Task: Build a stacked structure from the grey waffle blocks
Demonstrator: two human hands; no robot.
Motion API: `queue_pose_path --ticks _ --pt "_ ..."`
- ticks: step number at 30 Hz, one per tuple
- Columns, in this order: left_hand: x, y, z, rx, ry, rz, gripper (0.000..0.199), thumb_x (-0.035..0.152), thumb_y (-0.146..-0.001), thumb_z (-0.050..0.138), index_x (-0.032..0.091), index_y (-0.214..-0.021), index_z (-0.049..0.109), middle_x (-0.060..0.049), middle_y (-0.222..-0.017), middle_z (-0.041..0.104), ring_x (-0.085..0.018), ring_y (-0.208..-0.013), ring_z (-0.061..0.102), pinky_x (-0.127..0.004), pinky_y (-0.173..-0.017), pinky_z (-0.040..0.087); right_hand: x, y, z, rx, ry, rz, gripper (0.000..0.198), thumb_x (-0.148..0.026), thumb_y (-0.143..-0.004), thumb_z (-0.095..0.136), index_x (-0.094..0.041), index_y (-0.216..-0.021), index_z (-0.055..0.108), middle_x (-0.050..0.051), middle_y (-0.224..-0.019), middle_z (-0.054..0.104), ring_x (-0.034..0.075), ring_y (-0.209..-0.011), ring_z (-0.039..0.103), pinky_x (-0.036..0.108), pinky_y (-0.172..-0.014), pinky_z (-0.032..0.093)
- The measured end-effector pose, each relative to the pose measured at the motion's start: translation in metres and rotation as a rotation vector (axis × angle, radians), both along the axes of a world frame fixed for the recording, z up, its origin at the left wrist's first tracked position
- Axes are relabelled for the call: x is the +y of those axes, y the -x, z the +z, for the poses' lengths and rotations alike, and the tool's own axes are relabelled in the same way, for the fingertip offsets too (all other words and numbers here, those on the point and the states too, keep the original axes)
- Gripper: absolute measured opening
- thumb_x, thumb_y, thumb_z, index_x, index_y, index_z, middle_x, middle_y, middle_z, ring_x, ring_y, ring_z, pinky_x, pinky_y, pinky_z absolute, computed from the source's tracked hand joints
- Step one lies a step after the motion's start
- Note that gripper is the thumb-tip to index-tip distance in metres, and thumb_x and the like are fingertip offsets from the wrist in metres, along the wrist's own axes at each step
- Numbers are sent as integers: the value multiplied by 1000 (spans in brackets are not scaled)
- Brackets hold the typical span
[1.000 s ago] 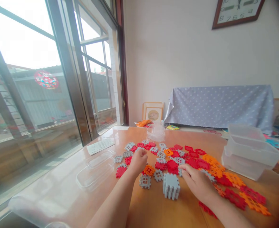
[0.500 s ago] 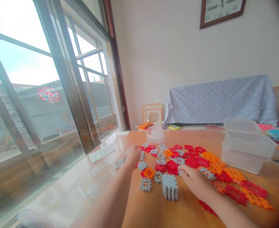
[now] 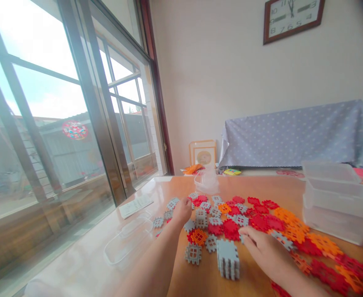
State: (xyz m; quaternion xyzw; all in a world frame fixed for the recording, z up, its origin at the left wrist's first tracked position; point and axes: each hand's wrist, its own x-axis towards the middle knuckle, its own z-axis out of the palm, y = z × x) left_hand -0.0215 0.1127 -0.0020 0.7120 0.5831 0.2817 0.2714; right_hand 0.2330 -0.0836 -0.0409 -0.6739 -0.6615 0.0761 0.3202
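My left hand [image 3: 181, 211] reaches over the left part of the spread of pieces, fingers closed. At its fingertips a grey square interlocking block [image 3: 201, 218] stands tilted up; the grip itself is partly hidden. My right hand [image 3: 255, 239] is closed in a pinch on another grey interlocking block [image 3: 242, 238], mostly covered by the fingers. Between the hands, nearer to me, stands a neat stack of grey blocks [image 3: 228, 259]. Left of it lies a single grey block [image 3: 193, 253] with a window-like grid. An orange block [image 3: 199, 236] lies behind that.
Red blocks [image 3: 260, 220] and orange blocks [image 3: 289, 222] spread across the wooden table to the right. Clear plastic boxes [image 3: 338, 202] stand at the right, a smaller clear container [image 3: 206, 181] at the back. A transparent lid [image 3: 127, 239] and a paper sheet [image 3: 136, 205] lie left.
The view has tilted up and shifted slightly left. By my left hand, the grey block now shows its face, further right of the fingers. My right hand keeps its pinch near the stack.
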Motion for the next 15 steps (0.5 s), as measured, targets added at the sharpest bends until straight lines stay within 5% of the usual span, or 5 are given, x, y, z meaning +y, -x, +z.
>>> queue_pose_path --ticks 6,10,15 --pt "21 25 -1 287 -43 258 27 34 -89 50 19 -109 62 -20 -128 64 -37 -127 54 -50 -103 34 3 -2 -3 38 -8 39 35 -43 -96 40 -31 -107 71 5 -101 79 28 -94 74 37 -80 52" --pt "25 32 -10 346 -5 288 27 33 -85 56 19 -107 62 -20 -117 70 -39 -119 60 -59 -106 28 5 -3 -7 19 27 16 36 -42 -97 38 -32 -111 69 4 -106 79 28 -97 74 39 -85 52" --pt "29 33 -13 220 -34 233 35 34 -87 55 23 -121 59 -12 -116 72 -28 -110 65 -40 -97 40 4 -2 -7 -5 27 6 35 -42 -98 39 -33 -113 69 4 -106 79 28 -94 74 39 -87 53"
